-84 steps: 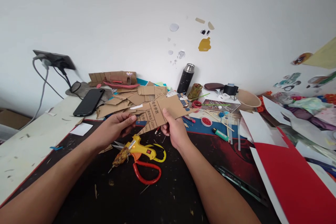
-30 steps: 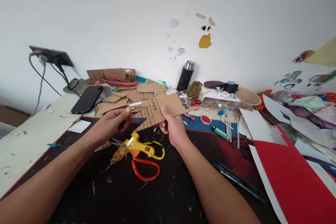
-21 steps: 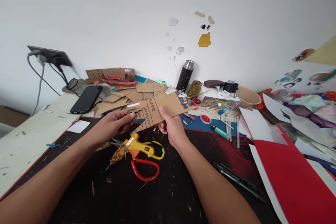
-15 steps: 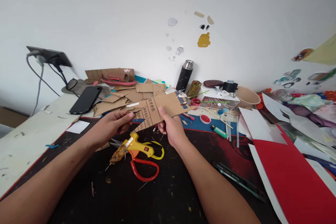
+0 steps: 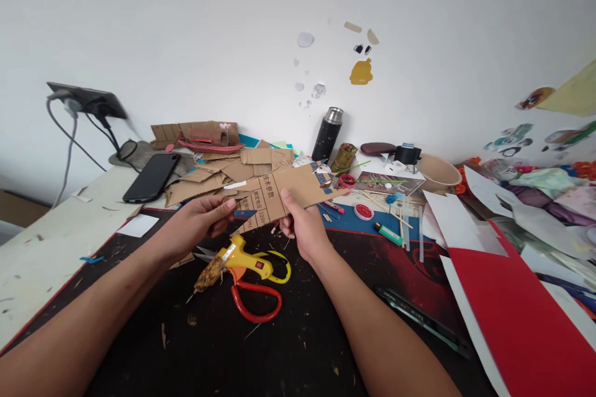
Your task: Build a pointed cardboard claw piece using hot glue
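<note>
A torn piece of brown cardboard point(image 5: 302, 189) with black printed characters is held up over the desk, tilted. My right hand point(image 5: 302, 223) grips its lower edge, thumb on top and fingers underneath. At its left end my left hand point(image 5: 207, 217) is closed, thumb against the cardboard's edge; the fingertips behind are partly hidden. Just below both hands lies a yellow glue gun point(image 5: 246, 260), its nozzle end coated in brown residue. Scissors with red and yellow handles point(image 5: 256, 304) lie partly under it, blades pointing left.
Cardboard scraps point(image 5: 205, 180) pile up behind my hands, near a small red boat model point(image 5: 212, 141). A black phone point(image 5: 153, 177) lies left; a black thermos point(image 5: 328, 134) stands at the back. Rightward are a green lighter point(image 5: 388, 234), a utility knife point(image 5: 421, 319) and red paper point(image 5: 507, 304).
Almost nothing differs. Both hands keep their places, and the cardboard shows only a very slight shift.
</note>
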### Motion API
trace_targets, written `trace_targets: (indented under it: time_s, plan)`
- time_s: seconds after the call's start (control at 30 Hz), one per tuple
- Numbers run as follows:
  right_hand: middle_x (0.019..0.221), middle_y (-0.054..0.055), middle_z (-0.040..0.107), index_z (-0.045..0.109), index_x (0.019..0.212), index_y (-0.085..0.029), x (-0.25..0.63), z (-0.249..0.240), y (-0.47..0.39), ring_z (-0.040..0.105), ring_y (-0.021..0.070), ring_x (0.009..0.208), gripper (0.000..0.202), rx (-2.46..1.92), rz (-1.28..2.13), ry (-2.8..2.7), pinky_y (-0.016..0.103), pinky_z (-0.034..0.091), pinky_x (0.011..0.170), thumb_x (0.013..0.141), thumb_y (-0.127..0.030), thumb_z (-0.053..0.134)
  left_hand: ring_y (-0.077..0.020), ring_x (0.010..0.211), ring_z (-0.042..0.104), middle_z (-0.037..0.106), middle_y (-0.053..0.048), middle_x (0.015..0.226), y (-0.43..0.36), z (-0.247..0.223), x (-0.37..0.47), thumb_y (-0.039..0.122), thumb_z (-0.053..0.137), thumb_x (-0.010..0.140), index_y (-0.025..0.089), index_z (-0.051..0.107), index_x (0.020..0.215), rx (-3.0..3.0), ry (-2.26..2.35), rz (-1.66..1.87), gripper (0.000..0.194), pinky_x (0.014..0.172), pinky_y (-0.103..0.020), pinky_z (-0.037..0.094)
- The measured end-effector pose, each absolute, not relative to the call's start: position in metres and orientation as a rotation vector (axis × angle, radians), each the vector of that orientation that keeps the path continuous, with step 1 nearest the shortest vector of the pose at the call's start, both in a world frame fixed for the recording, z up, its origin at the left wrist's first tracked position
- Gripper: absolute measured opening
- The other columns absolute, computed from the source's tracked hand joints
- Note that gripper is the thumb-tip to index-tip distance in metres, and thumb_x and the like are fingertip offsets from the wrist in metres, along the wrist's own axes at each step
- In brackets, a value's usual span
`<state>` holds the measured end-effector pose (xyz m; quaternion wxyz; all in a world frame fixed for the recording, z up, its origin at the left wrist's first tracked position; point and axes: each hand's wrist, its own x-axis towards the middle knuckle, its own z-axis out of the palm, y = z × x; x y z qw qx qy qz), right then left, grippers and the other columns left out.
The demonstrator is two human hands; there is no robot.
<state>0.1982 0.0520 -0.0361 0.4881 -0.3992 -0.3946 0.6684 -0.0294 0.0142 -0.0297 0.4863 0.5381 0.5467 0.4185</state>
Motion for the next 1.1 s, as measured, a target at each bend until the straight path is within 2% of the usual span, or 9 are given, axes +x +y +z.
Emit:
trace_targets:
  time_s: [0.3,0.47,0.6,0.73,0.93,1.1]
  plan:
    - [0.048,-0.011,0.045,0.06,0.084,-0.022,0.2007,-0.0363,0.0562,0.038,0.0072,0.039,0.066,-0.973,1.595,-0.929,0.02,0.02,0.038,0.065,-0.073,0.098,-0.0119,0.048,0.036,0.043,0.006,0.052,0.0171,-0.0289,-0.0329,0.086,0.078,0.08,0.023,0.056,0.065,1.282,1.397,1.122,0.068,0.046,-0.025,0.028]
    - [0.047,-0.011,0.044,0.061,0.086,-0.022,0.2013,-0.037,0.0555,0.04,0.0083,0.039,0.067,-0.993,1.593,-0.927,0.021,0.021,0.038,0.065,-0.075,0.097,-0.0131,0.046,0.038,0.049,0.004,0.052,0.0166,-0.0284,-0.0333,0.09,0.072,0.082,0.022,0.068,0.074,1.276,1.426,1.135,0.069,0.044,-0.025,0.028]
    - [0.048,-0.011,0.045,0.06,0.083,-0.023,0.2006,-0.0357,0.0539,0.038,0.0077,0.039,0.068,-0.99,1.606,-0.941,0.021,0.019,0.038,0.063,-0.075,0.099,-0.013,0.048,0.038,0.051,0.003,0.052,0.0146,-0.0277,-0.03,0.091,0.073,0.08,0.022,0.069,0.072,1.299,1.419,1.075,0.07,0.045,-0.025,0.028]
    - [0.047,-0.011,0.045,0.062,0.085,-0.022,0.1996,-0.0353,0.0538,0.038,0.0078,0.039,0.068,-0.99,1.623,-0.943,0.021,0.02,0.038,0.063,-0.075,0.099,-0.0127,0.05,0.038,0.051,0.003,0.054,0.015,-0.029,-0.0289,0.089,0.08,0.075,0.021,0.069,0.07,1.27,1.408,1.041,0.068,0.047,-0.026,0.028]
    - [0.048,-0.011,0.045,0.063,0.083,-0.021,0.1991,-0.039,0.0545,0.038,0.0073,0.039,0.067,-1.001,1.617,-0.947,0.02,0.021,0.038,0.063,-0.074,0.099,-0.0128,0.05,0.037,0.049,0.003,0.053,0.0158,-0.03,-0.0311,0.08,0.081,0.08,0.023,0.064,0.065,1.297,1.407,1.025,0.062,0.048,-0.027,0.027]
    - [0.048,-0.011,0.046,0.064,0.085,-0.021,0.1986,-0.0393,0.0552,0.04,0.0074,0.039,0.067,-0.997,1.612,-0.94,0.02,0.021,0.038,0.062,-0.073,0.099,-0.0127,0.051,0.037,0.05,0.003,0.053,0.0151,-0.0286,-0.0303,0.084,0.08,0.08,0.022,0.063,0.065,1.322,1.423,1.012,0.065,0.05,-0.027,0.027]
